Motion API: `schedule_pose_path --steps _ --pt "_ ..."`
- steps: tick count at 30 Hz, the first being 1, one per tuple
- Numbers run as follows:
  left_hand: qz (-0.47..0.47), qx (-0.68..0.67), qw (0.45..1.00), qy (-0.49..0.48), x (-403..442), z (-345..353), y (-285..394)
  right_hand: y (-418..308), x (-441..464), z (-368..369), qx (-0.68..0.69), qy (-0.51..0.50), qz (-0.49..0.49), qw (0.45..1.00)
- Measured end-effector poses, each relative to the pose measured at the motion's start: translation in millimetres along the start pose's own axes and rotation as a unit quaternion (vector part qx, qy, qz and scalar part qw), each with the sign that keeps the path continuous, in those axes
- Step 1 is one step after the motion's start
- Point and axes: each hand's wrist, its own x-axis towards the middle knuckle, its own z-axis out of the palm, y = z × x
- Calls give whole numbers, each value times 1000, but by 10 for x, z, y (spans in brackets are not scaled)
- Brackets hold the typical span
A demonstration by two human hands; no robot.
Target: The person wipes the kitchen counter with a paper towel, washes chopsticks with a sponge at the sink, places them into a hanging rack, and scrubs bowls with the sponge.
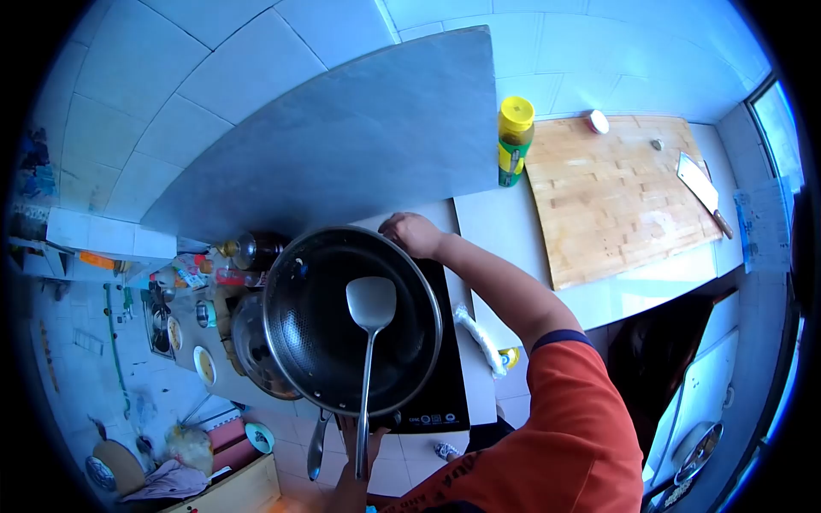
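A black wok [316, 342] is tilted up above the dark cooktop [449, 376], its inside facing the camera. A metal spatula [373, 303] lies across it, blade inside and handle over the near rim. My right hand [412, 234] reaches round to the far rim with its fingers curled closed against it. At the near side my left hand [363, 445] is closed around the wok's handle, with the spatula handle against it; its fingers are partly hidden. Another metal utensil [316, 449] hangs just left of that hand.
A grey panel [359, 128] stands behind the wok. Right of it are a yellow-capped bottle [515, 141] and a wooden board [616, 205] bearing a cleaver [699, 181]. A lidded pot [252, 346], a dark bottle [256, 250] and a bowl [204, 365] stand left.
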Motion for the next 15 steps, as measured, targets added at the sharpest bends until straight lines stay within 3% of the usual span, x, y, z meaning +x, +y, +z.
schedule_pose_path --steps 3,5,6,7,9,10,11,13,15 --pt "28 31 999 11 16 -33 28 173 447 -34 -41 -32 -1 999" --pt "25 30 999 28 19 -12 -14 352 664 197 -87 -43 -121 988" --pt "35 36 998 27 10 -1 -23 378 684 231 -104 -107 -100 984" --pt "46 42 998 24 9 7 -26 382 762 277 -156 -270 -15 950" --pt "35 43 998 15 -5 -21 7 381 542 152 85 -293 177 936" --pt "32 43 999 4 8 -66 53 773 406 414 -43 -246 -2 968" --pt "28 38 999 6 23 -117 102 1176 261 671 -167 -187 -183 951" --pt "88 12 996 -1 45 -245 213 928 18 132 -65 -272 20 960" --pt "64 -40 997 0 27 -276 245 1013 -344 -134 -153 -207 -51 965"
